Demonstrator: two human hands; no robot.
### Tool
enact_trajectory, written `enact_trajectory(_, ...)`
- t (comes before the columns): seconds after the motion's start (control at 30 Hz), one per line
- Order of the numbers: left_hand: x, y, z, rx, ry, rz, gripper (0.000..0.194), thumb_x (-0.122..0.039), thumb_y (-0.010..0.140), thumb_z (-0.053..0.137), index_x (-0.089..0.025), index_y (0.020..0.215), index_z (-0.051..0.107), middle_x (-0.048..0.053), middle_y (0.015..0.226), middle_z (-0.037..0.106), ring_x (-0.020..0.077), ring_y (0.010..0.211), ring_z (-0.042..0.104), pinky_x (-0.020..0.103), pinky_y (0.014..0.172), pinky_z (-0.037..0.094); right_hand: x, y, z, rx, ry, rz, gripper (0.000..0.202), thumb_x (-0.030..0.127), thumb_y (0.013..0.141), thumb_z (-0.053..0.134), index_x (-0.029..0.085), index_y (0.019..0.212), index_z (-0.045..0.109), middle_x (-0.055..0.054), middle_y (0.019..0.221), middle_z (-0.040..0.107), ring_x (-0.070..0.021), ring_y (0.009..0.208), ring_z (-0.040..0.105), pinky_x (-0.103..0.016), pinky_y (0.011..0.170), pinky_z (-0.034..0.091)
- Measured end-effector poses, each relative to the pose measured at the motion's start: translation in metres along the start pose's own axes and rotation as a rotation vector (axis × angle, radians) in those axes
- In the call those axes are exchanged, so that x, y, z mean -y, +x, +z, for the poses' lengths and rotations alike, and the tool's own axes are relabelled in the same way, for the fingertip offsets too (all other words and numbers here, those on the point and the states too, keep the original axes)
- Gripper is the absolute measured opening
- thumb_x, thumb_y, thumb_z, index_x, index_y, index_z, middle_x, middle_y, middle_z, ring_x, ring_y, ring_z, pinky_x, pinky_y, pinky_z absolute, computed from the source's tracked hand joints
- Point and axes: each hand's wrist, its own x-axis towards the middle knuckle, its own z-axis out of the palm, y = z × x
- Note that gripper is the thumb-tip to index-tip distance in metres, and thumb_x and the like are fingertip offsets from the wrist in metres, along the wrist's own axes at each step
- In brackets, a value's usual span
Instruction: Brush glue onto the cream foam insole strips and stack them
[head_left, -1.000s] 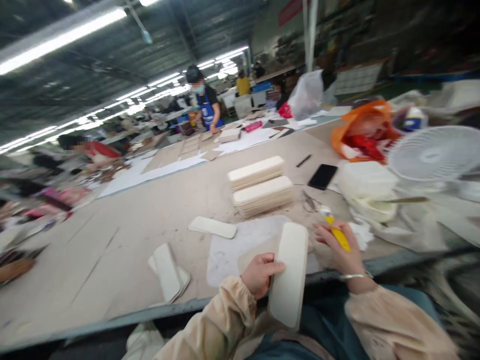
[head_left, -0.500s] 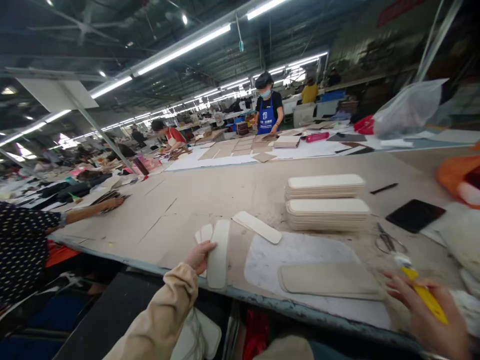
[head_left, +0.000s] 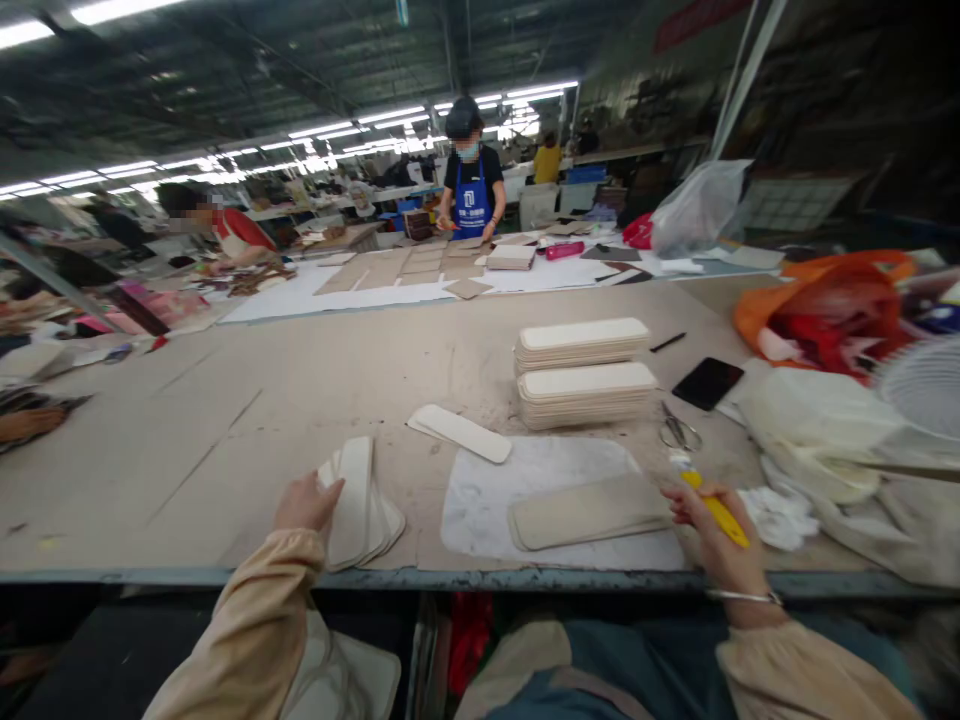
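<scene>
Fanned cream panels (head_left: 360,515) are pinched at the edge by the half-curled left hand (head_left: 306,503), and a yellow-handled tool (head_left: 724,520) is gripped in the curled right hand (head_left: 726,556)

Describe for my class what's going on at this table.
The person's left hand touches a loosely fanned pile of pale boards near the front edge, while the right hand holds a yellow tool. Between the hands, darker boards lie on a white sheet. Two neat stacks stand behind it. Across the way, a co-worker stands over flat brown pieces.
</scene>
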Motion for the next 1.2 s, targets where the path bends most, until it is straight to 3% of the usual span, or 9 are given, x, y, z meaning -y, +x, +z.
enact_trajectory(0.1,-0.007,-0.032,0.035,0.028,0.025,0.175,0.056,-0.043,0.07,0.064,-0.017,0.117,0.048,0.011,0.134,0.044,0.0315,0.13,0.033,0.047,0.103,0.036,0.006,-0.005,0.004,0.01,-0.022,-0.03,0.034,0.049,0.077,0.062,0.019,0.088,0.053,-0.001,0.069,0.061,-0.0126,0.055,0.054,-0.028,0.053,0.047)
enact_trajectory(0.17,-0.017,-0.067,0.071,0.074,0.009,0.565,0.054,-0.044,0.077,0.059,-0.018,0.122,0.046,0.01,0.129,0.05,0.0262,0.124,0.043,0.045,0.107,0.033,0.01,-0.012,0.009,0.049,-0.011,-0.063,0.032,0.048,0.082,0.056,0.018,0.092,0.055,0.002,0.06,0.054,-0.0118,0.051,0.05,-0.026,0.05,0.042)
enact_trajectory(0.23,-0.031,-0.104,0.109,0.212,-0.016,0.816,0.059,-0.043,0.078,0.06,-0.019,0.129,0.041,0.011,0.131,0.05,0.0254,0.123,0.044,0.044,0.106,0.035,0.014,-0.022,0.015,0.109,0.002,-0.066,0.031,0.047,0.086,0.051,0.017,0.095,0.056,0.004,0.054,0.048,-0.0117,0.049,0.047,-0.026,0.048,0.038)
enact_trajectory(0.33,-0.055,-0.142,0.156,0.333,-0.03,0.961,0.073,-0.044,0.076,0.063,-0.015,0.136,0.033,0.015,0.135,0.046,0.0282,0.127,0.04,0.046,0.106,0.035,0.02,-0.037,0.03,0.188,-0.019,-0.006,0.03,0.045,0.088,0.048,0.017,0.095,0.056,0.005,0.052,0.045,-0.0115,0.048,0.044,-0.025,0.048,0.035)
enact_trajectory(0.43,-0.072,-0.153,0.182,0.404,-0.009,0.98,0.084,-0.045,0.07,0.068,-0.011,0.137,0.031,0.018,0.134,0.046,0.0316,0.127,0.039,0.049,0.106,0.034,0.023,-0.047,0.047,0.282,-0.032,0.072,0.03,0.046,0.088,0.048,0.017,0.093,0.056,0.005,0.05,0.043,-0.0112,0.047,0.042,-0.024,0.047,0.035)
enact_trajectory(0.67,-0.075,-0.147,0.192,0.442,-0.011,0.951,0.084,-0.037,0.07,0.067,-0.015,0.14,0.026,0.015,0.128,0.052,0.0312,0.121,0.044,0.05,0.102,0.035,0.023,-0.054,0.083,0.482,-0.043,0.22,0.033,0.048,0.087,0.047,0.017,0.087,0.056,0.007,0.049,0.039,-0.0086,0.042,0.034,-0.021,0.042,0.027)
enact_trajectory(0.87,-0.077,-0.149,0.191,0.446,-0.017,0.918,0.089,-0.034,0.071,0.066,-0.016,0.144,0.017,0.013,0.125,0.054,0.0298,0.12,0.045,0.048,0.101,0.035,0.021,-0.051,0.103,0.6,-0.186,0.214,0.028,0.044,0.087,0.047,0.018,0.082,0.058,0.006,0.049,0.042,-0.0095,0.045,0.038,-0.022,0.044,0.029)
enact_trajectory(1.0,-0.078,-0.149,0.191,0.437,-0.018,0.937,0.091,-0.033,0.072,0.064,-0.017,0.145,0.013,0.012,0.124,0.056,0.0295,0.118,0.046,0.047,0.1,0.036,0.019,-0.038,0.098,0.536,-0.277,0.18,0.025,0.041,0.085,0.048,0.02,0.078,0.059,0.005,0.05,0.043,-0.0109,0.045,0.04,-0.023,0.046,0.032)
enact_trajectory(1.2,-0.077,-0.146,0.194,0.411,0.014,0.978,0.09,-0.035,0.075,0.061,-0.017,0.146,0.009,0.012,0.123,0.058,0.0302,0.117,0.048,0.048,0.098,0.038,0.023,-0.007,0.062,0.389,-0.37,0.161,0.025,0.041,0.082,0.048,0.02,0.075,0.06,0.004,0.048,0.045,-0.0127,0.045,0.043,-0.025,0.048,0.035)
